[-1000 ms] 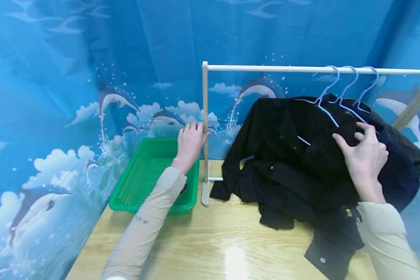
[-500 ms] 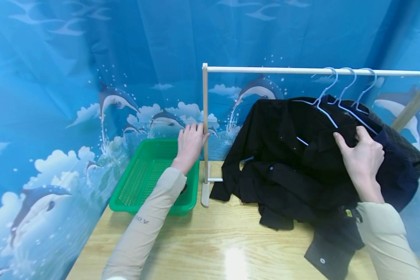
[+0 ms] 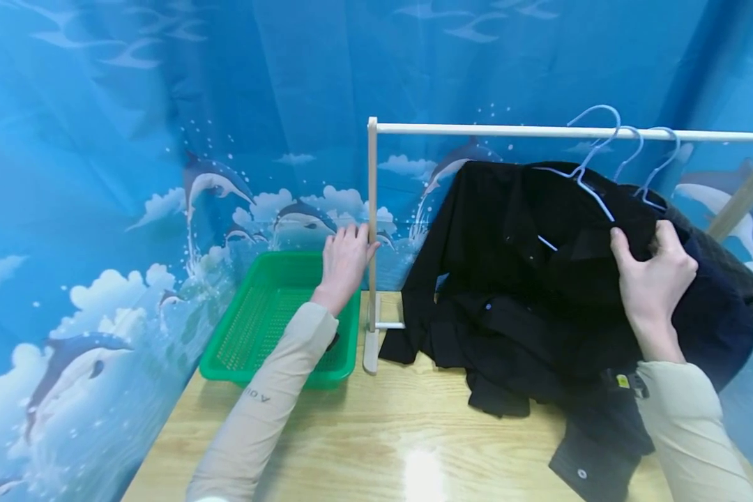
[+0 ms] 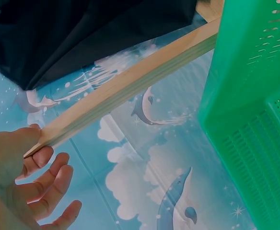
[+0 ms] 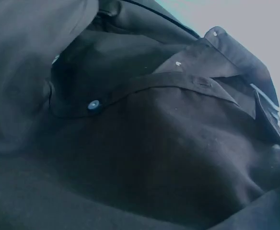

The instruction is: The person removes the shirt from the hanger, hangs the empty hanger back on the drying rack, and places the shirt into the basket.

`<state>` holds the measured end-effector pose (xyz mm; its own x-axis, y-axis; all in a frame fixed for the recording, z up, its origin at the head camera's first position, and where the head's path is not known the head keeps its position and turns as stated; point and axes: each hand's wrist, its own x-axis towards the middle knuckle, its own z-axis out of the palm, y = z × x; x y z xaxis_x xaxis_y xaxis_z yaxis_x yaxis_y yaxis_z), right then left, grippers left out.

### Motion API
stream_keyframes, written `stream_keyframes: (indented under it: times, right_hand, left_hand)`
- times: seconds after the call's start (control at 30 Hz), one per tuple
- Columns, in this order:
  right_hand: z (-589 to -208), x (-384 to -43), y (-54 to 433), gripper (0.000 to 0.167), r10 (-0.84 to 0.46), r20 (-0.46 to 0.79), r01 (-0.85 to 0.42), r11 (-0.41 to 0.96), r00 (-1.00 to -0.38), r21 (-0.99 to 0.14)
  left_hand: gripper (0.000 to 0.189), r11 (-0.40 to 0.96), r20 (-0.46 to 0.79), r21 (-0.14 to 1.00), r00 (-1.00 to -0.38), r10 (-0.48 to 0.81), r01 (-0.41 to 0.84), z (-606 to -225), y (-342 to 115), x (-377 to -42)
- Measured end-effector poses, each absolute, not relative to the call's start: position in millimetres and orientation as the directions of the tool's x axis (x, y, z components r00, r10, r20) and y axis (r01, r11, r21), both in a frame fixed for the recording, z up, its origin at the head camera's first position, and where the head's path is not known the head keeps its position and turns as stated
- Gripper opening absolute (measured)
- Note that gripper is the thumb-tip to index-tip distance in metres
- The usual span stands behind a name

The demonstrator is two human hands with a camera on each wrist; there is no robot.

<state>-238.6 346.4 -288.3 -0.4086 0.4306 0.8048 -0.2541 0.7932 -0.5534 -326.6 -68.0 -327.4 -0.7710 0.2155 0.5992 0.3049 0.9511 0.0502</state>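
My left hand (image 3: 344,261) holds the wooden upright post (image 3: 372,202) of a clothes rack. In the left wrist view its thumb and index finger pinch the post (image 4: 130,81), the other fingers loose. On the right, my right hand (image 3: 655,286) grips a black button-up shirt (image 3: 486,216) at the shoulder, thumb in front. The shirt is on a light-blue wire hanger (image 3: 596,199), whose hook arches well above the white rail (image 3: 477,130). Close up, the right wrist view shows the black cloth (image 5: 154,153) and a button (image 5: 93,104); a fingertip shows at the right edge.
Two more blue hangers (image 3: 665,160) with dark garments (image 3: 721,307) hang behind the shirt. A green plastic basket (image 3: 335,376) stands left of the rack on the wooden table (image 3: 364,446). A dolphin-print curtain (image 3: 132,174) hangs behind.
My right hand has raised the shirt and its hanger slightly, so the hook now stands higher over the rail. The left hand keeps its hold on the post; the head view has shifted a little.
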Motion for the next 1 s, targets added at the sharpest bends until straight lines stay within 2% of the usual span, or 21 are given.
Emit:
stream_keyframes:
  times: [0.27,0.7,1.0]
  right_hand:
    - [-288,-234,340,0.034,0.436,0.799,-0.293,0.767,-0.414,-0.571]
    - [-306,-227,338,0.052,0.379,0.828,-0.353,0.772,-0.412,-0.529]
    - [-327,-224,338,0.051,0.379,0.811,-0.345,0.763,-0.446,-0.547]
  left_hand:
    - [0.035,0.952,0.603,0.045,-0.767,0.217,0.304,-327,-68,-327]
    - [0.034,0.951,0.602,0.052,-0.769,0.214,0.305,-326,-68,-327]
    - [0.034,0.949,0.605,0.046,-0.765,0.221,0.311,-328,-67,-326]
